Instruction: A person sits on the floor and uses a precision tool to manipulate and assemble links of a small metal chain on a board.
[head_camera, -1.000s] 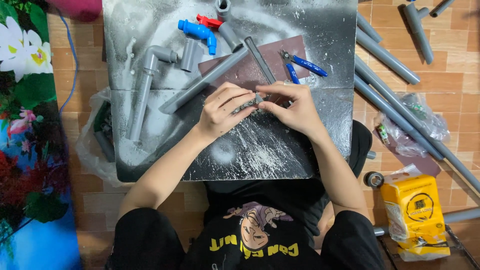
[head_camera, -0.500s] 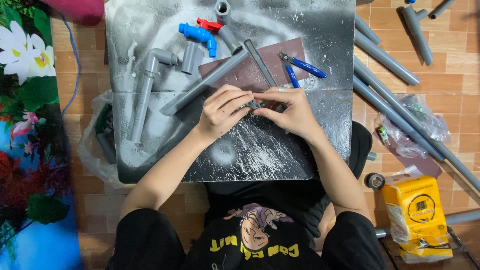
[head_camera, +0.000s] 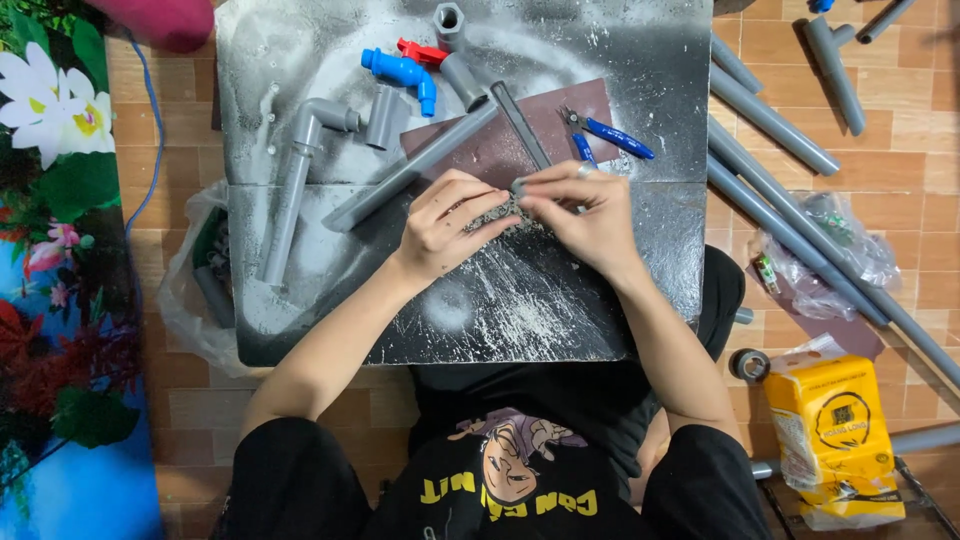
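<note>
My left hand (head_camera: 448, 222) and my right hand (head_camera: 585, 212) meet over a grey, dust-covered work board (head_camera: 480, 300). Together they pinch a small grey pipe piece (head_camera: 516, 187) with a rough grey strip (head_camera: 490, 214) pressed against it. A ring shows on my right hand. Just beyond my fingers lie a long grey pipe (head_camera: 410, 168) and a thinner grey pipe (head_camera: 520, 125), both across a brown sheet (head_camera: 545, 125). White shavings cover the board under my hands.
A blue tap (head_camera: 400, 72) with a red handle, grey fittings, an elbow pipe (head_camera: 300, 170) and blue-handled pliers (head_camera: 608, 135) lie on the board. Long grey pipes (head_camera: 800, 235), plastic bags, a tape roll (head_camera: 748, 365) and a yellow box (head_camera: 838, 432) lie right.
Both hands have shifted slightly on the small pipe piece, the fingers working around it. Nothing else on the board has moved.
</note>
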